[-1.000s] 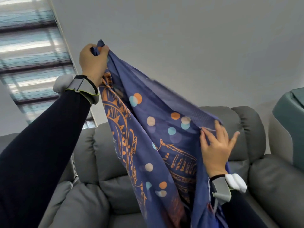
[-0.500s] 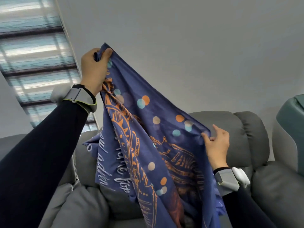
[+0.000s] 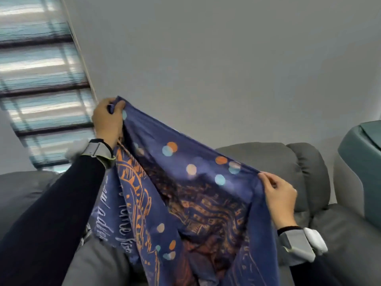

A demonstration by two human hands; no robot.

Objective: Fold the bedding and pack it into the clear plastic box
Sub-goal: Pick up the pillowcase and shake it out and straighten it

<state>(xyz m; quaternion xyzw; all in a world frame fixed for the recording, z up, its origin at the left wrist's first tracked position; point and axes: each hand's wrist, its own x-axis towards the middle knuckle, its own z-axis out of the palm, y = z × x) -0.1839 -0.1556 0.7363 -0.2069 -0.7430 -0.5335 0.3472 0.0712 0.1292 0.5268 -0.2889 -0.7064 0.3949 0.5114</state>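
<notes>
My left hand, raised higher than the other, is closed on one corner of the bedding; the cloth bunches between my thumb and curled fingers, and a small tip pokes out above the fist. My right hand, lower and to the right, pinches the cloth's upper edge between thumb and fingertips, its remaining fingers loosely bent behind the fabric.

Between the two grips the top edge of the bedding runs taut, slanting down from left to right. Below that edge the sheet hangs in folds in front of me, off the seat as far as the view shows, its lower part running out of the bottom of the view. It is dark blue, printed with orange line drawing, pale script lettering on the left fold, and scattered orange, peach and light blue dots.

Each wrist carries a grey band: one on the left wrist and one on the right wrist, the latter with a white module attached. Both arms wear dark sleeves.

Behind the cloth stands a grey cushioned sofa. A teal and pale grey piece of furniture sits at the right edge. A plain light wall fills the upper field, with striped window blinds at upper left, blurred.
</notes>
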